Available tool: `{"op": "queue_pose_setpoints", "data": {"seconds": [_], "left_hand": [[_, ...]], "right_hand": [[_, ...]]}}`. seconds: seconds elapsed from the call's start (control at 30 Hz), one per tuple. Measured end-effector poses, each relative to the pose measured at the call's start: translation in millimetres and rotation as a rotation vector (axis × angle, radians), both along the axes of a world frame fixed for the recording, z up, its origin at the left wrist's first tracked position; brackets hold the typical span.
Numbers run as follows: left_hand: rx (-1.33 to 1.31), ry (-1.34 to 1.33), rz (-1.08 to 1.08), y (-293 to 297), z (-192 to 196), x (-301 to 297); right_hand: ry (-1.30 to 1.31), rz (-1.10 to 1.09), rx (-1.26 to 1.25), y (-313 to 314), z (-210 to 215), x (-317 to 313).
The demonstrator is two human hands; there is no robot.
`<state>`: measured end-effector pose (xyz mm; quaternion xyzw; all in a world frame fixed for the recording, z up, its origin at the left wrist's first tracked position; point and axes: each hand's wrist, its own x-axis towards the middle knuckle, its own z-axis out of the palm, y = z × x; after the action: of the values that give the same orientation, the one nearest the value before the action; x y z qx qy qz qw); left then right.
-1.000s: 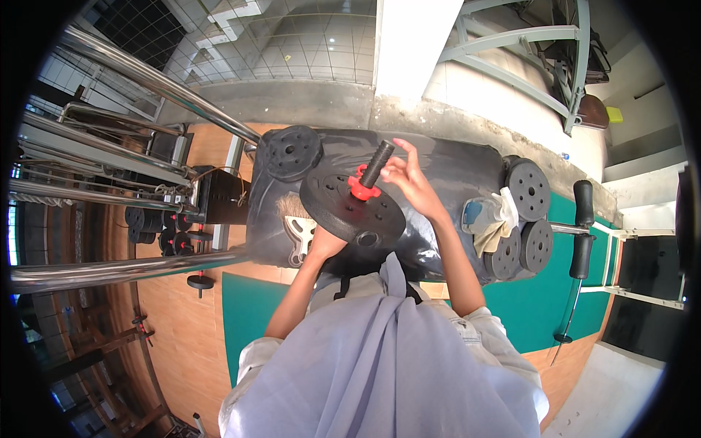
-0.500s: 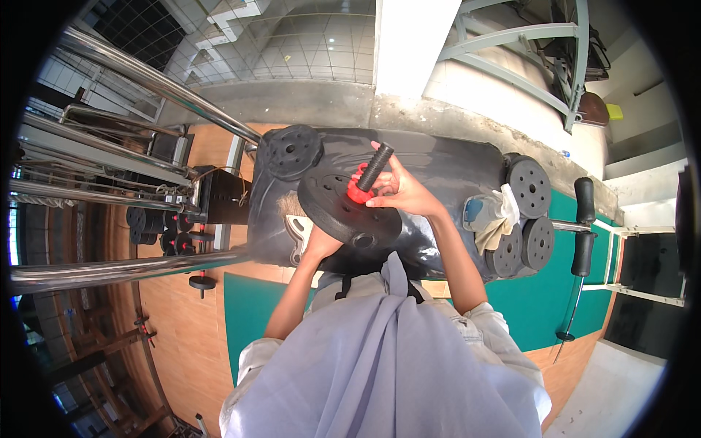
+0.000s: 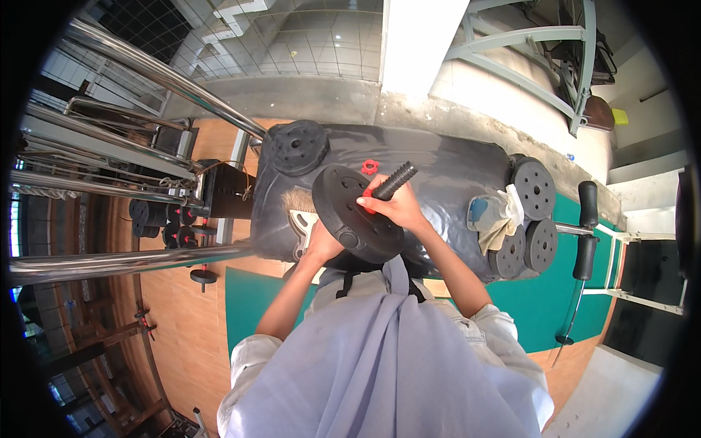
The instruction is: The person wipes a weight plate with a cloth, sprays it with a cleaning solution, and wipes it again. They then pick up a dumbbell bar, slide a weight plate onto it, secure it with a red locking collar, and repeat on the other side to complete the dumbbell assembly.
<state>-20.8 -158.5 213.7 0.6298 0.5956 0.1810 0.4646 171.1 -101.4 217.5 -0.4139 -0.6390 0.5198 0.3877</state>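
My left hand [image 3: 321, 244] supports the underside of a round black weight plate [image 3: 353, 212] that sits on a black dumbbell bar [image 3: 394, 180]. My right hand [image 3: 391, 208] is closed around a red collar nut on that bar, right at the plate's upper face. The bar's threaded end sticks out up and to the right of my fingers. All this is held above a black sheet-covered surface [image 3: 445, 164]. A second red collar nut [image 3: 369, 166] lies loose on the sheet just beyond the plate.
Another black plate [image 3: 296, 146] lies at the sheet's far left; several more plates [image 3: 533, 186] and a crumpled cloth [image 3: 493, 215] lie at its right. Steel rails [image 3: 146, 73] and a rack of small weights [image 3: 161, 223] stand left. A bar with black grips [image 3: 584, 230] lies on the green mat.
The plate has tilted and come closer to me. My right hand has slid down the bar onto the red collar nut, covering most of it.
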Motion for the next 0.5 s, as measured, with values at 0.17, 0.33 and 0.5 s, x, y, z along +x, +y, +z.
{"op": "queue_pose_setpoints", "data": {"seconds": [0.17,0.33,0.5], "left_hand": [[0.262,-0.06,0.084,-16,-33,7],[0.205,-0.062,0.098,-13,-47,6],[0.165,-0.04,0.052,0,-24,10]], "right_hand": [[-0.17,-0.144,-0.079,-12,16,-9],[-0.202,-0.224,-0.082,-17,22,-12],[-0.09,-0.224,-0.086,-30,27,5]]}}
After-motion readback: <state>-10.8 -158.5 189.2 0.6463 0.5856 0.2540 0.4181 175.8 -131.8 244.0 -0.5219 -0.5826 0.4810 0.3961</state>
